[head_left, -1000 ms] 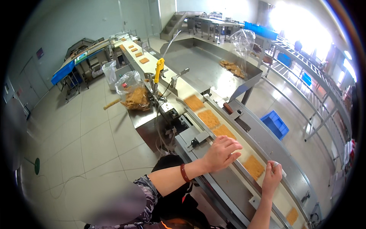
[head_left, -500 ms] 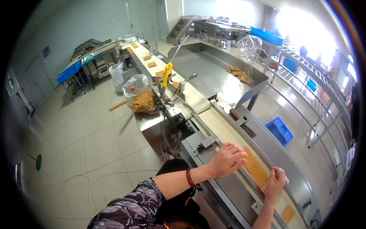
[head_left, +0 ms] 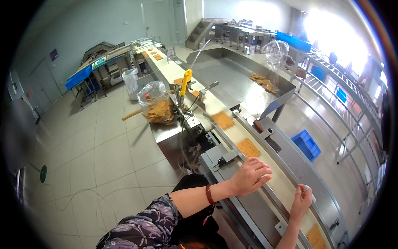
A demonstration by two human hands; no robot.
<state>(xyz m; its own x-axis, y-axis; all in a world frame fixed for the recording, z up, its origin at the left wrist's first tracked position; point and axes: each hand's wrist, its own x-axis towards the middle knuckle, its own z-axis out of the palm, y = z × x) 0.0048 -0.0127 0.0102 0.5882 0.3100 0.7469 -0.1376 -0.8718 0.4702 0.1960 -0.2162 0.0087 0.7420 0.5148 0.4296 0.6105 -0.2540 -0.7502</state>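
My left hand [head_left: 251, 176] hovers over the near side rail of a narrow conveyor belt [head_left: 282, 180], empty, fingers loosely bent and the thumb apart. Across the belt, my right hand [head_left: 301, 203] rests at the far rail with its fingers pinched. A small white bit shows at its fingertips; whether it is held or worn cannot be made out. On the belt, one flat brown square piece [head_left: 248, 147] lies just beyond my left hand, with another brown square [head_left: 224, 119] farther up. A third brown piece [head_left: 316, 237] is below my right wrist, partly cut off by the rail.
Left of the belt, a clear plastic bag of brown pieces [head_left: 159, 111] sits on a metal ledge beside a yellow-handled tool [head_left: 186, 79]. A large steel tray [head_left: 219, 70] with brown scraps stands beyond. A blue crate [head_left: 306, 144] is on the floor at right.
The blurred brown strip between my hands is gone from there. Two separate brown squares now show farther up the belt. Both hands have kept nearly the same place and pose.
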